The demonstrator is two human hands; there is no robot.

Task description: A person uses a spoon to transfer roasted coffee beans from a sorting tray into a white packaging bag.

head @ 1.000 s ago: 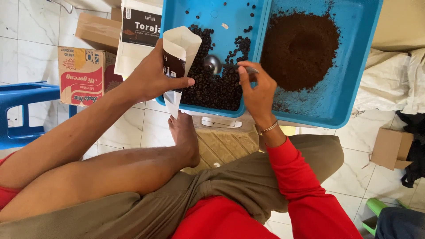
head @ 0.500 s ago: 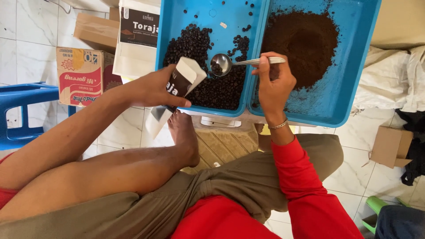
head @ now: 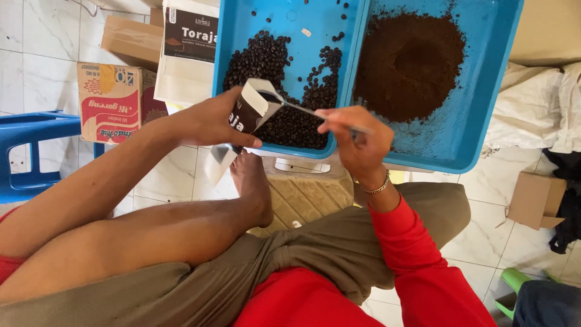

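Now the left hand [head: 209, 124] grips an open white pouch [head: 242, 124]. Right hand [head: 357, 142] pinches a metal spoon [head: 296, 106], tipped into the pouch mouth above the coffee beans [head: 290, 79].

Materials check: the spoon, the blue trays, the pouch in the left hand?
Spoon: likely polished metal, thin silvery handle with glints.
Blue trays: probably moulded plastic, uniform colour, smooth, rounded rims.
Pouch: looks like matte paper or laminate, creased white walls; the inner lining can't be made out.
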